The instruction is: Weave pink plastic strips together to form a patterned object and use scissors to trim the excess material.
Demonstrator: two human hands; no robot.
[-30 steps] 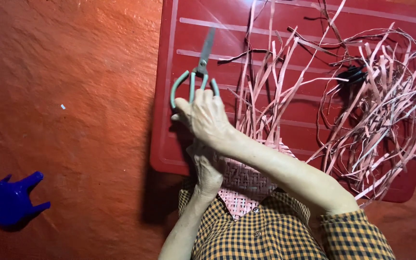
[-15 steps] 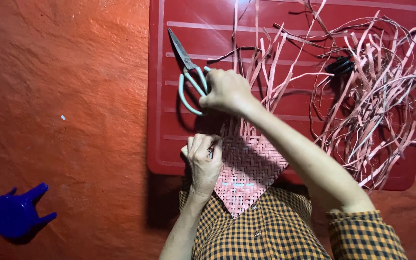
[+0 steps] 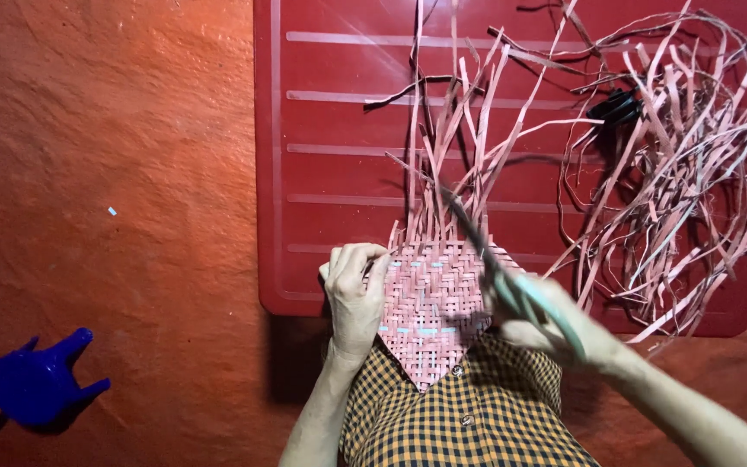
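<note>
Left hand (image 3: 354, 298) pinches the mat (image 3: 432, 311) at its nine o'clock edge; right hand (image 3: 546, 324), blurred, grips scissors (image 3: 512, 277) at three o'clock, over the tray (image 3: 339, 173) of strips (image 3: 667, 173).

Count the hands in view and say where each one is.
2. The left hand grips the left edge of the woven mat. The right hand, blurred, holds scissors at the mat's right edge. No other person's hands show.

The scissors (image 3: 512, 272) and right hand (image 3: 555, 324) are smeared by motion blur; the blades' gap cannot be told. The top edge cuts the red tray (image 3: 339, 121), the corner a blue stool (image 3: 36, 380)
</note>
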